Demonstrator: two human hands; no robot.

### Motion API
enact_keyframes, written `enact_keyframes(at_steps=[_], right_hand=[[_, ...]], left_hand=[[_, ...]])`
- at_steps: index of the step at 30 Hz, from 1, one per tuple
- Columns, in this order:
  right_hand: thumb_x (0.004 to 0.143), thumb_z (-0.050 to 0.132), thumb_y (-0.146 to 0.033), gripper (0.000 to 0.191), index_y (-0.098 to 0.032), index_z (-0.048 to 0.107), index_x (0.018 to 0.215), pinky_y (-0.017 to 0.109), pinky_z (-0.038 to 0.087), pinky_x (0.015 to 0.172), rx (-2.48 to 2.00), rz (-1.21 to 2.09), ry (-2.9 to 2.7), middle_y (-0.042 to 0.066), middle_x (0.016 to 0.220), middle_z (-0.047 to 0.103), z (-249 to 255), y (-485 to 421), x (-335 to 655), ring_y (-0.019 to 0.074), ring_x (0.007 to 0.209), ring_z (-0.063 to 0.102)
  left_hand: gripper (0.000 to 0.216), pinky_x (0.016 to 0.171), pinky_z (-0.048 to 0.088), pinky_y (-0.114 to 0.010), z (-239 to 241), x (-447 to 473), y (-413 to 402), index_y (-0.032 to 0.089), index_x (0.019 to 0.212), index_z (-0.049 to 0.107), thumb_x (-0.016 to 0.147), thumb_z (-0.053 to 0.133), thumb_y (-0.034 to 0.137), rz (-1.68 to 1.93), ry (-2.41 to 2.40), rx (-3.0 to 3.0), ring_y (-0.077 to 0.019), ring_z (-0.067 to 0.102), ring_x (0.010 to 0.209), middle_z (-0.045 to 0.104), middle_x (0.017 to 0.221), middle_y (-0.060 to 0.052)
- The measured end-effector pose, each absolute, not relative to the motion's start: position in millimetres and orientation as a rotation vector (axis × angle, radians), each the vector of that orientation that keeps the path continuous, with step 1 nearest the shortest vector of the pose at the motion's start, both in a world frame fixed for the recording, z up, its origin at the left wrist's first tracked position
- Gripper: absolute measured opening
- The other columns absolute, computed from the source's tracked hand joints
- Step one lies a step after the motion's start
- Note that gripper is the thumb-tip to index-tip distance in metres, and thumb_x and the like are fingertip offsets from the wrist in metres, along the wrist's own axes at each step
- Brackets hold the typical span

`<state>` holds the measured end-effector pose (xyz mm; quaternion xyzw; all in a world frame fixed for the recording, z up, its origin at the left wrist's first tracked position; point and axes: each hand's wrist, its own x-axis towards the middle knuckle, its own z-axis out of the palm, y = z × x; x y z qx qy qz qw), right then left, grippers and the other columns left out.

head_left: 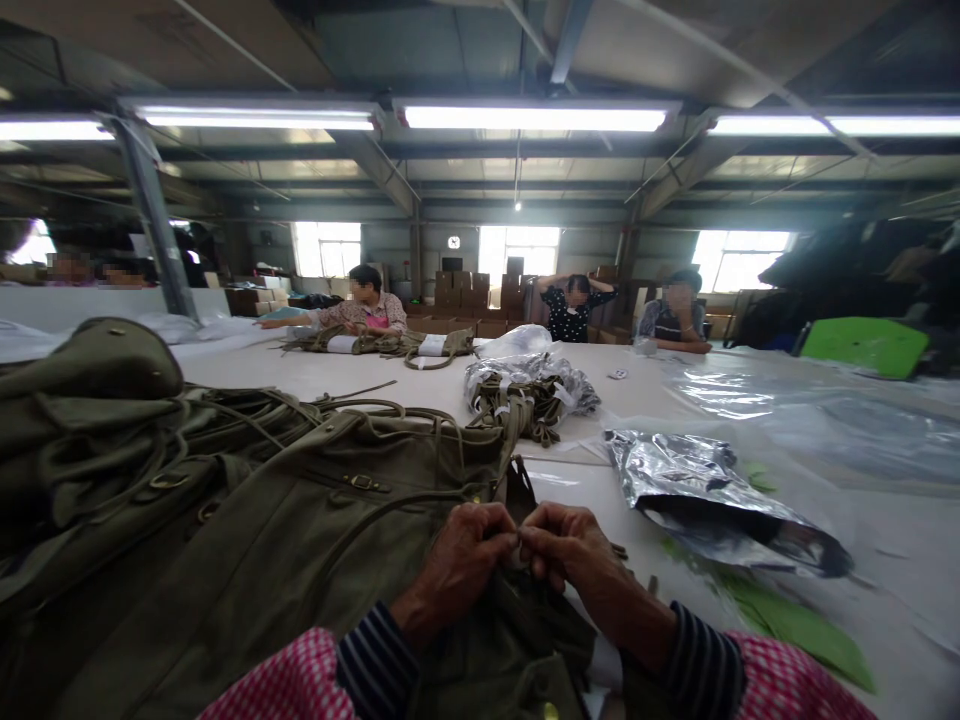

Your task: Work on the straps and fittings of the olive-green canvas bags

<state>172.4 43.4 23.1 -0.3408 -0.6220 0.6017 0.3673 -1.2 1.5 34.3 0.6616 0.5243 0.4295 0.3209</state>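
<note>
white table (pixel 360 375) | olive bags (pixel 247 500) | foil bag (pixel 705 490) | strap bundle (pixel 529 395)

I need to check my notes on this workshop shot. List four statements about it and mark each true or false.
1. The left hand and right hand meet, both pinching at the olive bag. True.
2. The silver foil bag lies left of both hands. False: it lies to their right.
3. Three people sit at the far side of the table. True.
4. The chair at far right is red. False: it is green.
</note>
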Motion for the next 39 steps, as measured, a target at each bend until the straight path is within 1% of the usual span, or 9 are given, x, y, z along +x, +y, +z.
enact_keyframes(at_steps=[9,15,18,21,24,27,29,34,39], right_hand=[[0.07,0.074,-0.035,0.025,-0.014,0.061,0.071,0.018,0.028,0.041,-0.884,1.641,-1.483,-0.001,0.058,0.063,12.6,43.9,171.4,0.0067,0.046,0.048],[0.076,0.068,-0.034,0.021,-0.014,0.066,0.082,0.02,0.033,0.042,-0.849,1.542,-1.677,0.0,0.064,0.064,29.9,43.3,191.5,0.0103,0.05,0.052],[0.081,0.069,-0.037,0.023,-0.018,0.073,0.091,0.023,0.04,0.051,-0.864,1.28,-1.963,0.002,0.075,0.066,51.3,30.5,231.0,0.0144,0.063,0.057],[0.079,0.075,-0.042,0.024,-0.023,0.076,0.094,0.028,0.045,0.068,-0.976,1.046,-2.177,0.005,0.09,0.07,67.2,3.5,274.7,0.0204,0.08,0.061],[0.074,0.079,-0.032,0.027,-0.027,0.074,0.1,0.032,0.045,0.078,-1.019,0.933,-2.348,0.005,0.097,0.07,69.7,-22.3,300.3,0.0248,0.088,0.062],[0.076,0.066,-0.014,0.033,-0.027,0.071,0.106,0.033,0.042,0.085,-0.949,0.824,-2.457,0.006,0.103,0.07,61.8,-31.2,304.6,0.0253,0.097,0.062],[0.074,0.061,-0.01,0.042,-0.027,0.069,0.112,0.033,0.042,0.085,-0.914,0.779,-2.456,0.006,0.103,0.071,56.3,-27.2,300.7,0.0248,0.096,0.063],[0.071,0.067,-0.018,0.027,-0.023,0.072,0.098,0.027,0.036,0.06,-0.991,0.841,-2.299,-0.001,0.068,0.062,64.0,0.9,275.1,0.0161,0.062,0.053],[0.07,0.073,-0.03,0.024,-0.018,0.073,0.09,0.027,0.033,0.055,-0.984,0.755,-2.351,0.004,0.075,0.067,82.9,37.4,213.5,0.0177,0.065,0.056]], left_hand=[[0.017,0.064,0.037,-0.025,36.9,-2.7,-3.4,0.014,0.069,0.066,0.079,0.061,0.026,1.06,1.318,1.769,-0.0143,0.051,0.065,0.059,0.064,0.002],[0.028,0.068,0.04,-0.026,42.1,2.9,-7.3,0.015,0.075,0.069,0.089,0.059,0.037,0.99,1.391,1.88,-0.0158,0.053,0.07,0.061,0.069,0.0],[0.026,0.073,0.043,-0.026,47.9,2.0,-12.8,0.019,0.1,0.07,0.09,0.059,0.04,0.973,1.421,1.9,-0.0174,0.057,0.078,0.066,0.085,-0.001],[0.032,0.079,0.046,-0.029,59.8,-2.9,-23.7,0.023,0.12,0.061,0.09,0.058,0.034,0.909,1.413,1.999,-0.0169,0.058,0.084,0.065,0.112,-0.004],[0.023,0.085,0.045,-0.03,74.9,-8.1,-37.9,0.025,0.111,0.062,0.089,0.057,0.027,0.649,1.317,2.16,-0.0181,0.058,0.093,0.063,0.121,-0.003],[0.03,0.09,0.041,-0.031,83.6,-6.8,-49.2,0.027,0.111,0.062,0.084,0.059,0.017,0.346,1.301,2.337,-0.0205,0.056,0.102,0.066,0.11,0.0],[0.03,0.084,0.039,-0.031,84.6,-0.6,-51.6,0.025,0.101,0.063,0.081,0.052,0.005,0.22,1.367,2.522,-0.0199,0.055,0.096,0.066,0.102,0.0],[0.026,0.068,0.031,-0.031,95.6,15.4,-36.4,0.018,0.071,0.052,0.086,0.043,-0.001,0.22,1.412,2.88,-0.0181,0.047,0.078,0.058,0.076,-0.001],[0.025,0.065,0.029,-0.03,125.5,13.7,-18.1,0.018,0.066,0.047,0.084,0.046,0.0,0.297,1.433,2.952,-0.0177,0.045,0.076,0.055,0.073,-0.001]])
